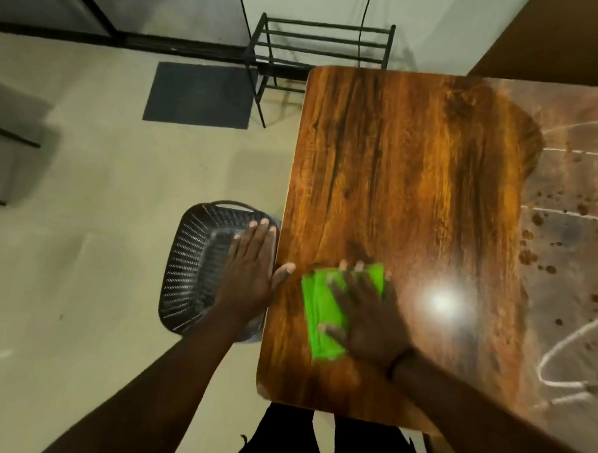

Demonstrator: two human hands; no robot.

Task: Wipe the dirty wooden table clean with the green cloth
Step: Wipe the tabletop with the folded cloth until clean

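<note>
The wooden table (396, 169) fills the right half of the view. Its left part shows shiny, clean grain; its right part is dull with a whitish film, white streaks and brown spots (571, 238). A folded green cloth (318, 306) lies flat near the table's front left corner. My right hand (366, 311) presses down on the cloth with fingers spread. My left hand (251, 268) is held flat and open just off the table's left edge, thumb touching the edge, over a basket.
A dark woven basket (193, 266) stands on the floor beside the table's left edge, under my left hand. A black metal rack (319, 45) stands behind the table. A dark mat (200, 95) lies on the pale floor. My legs show below the table's front edge.
</note>
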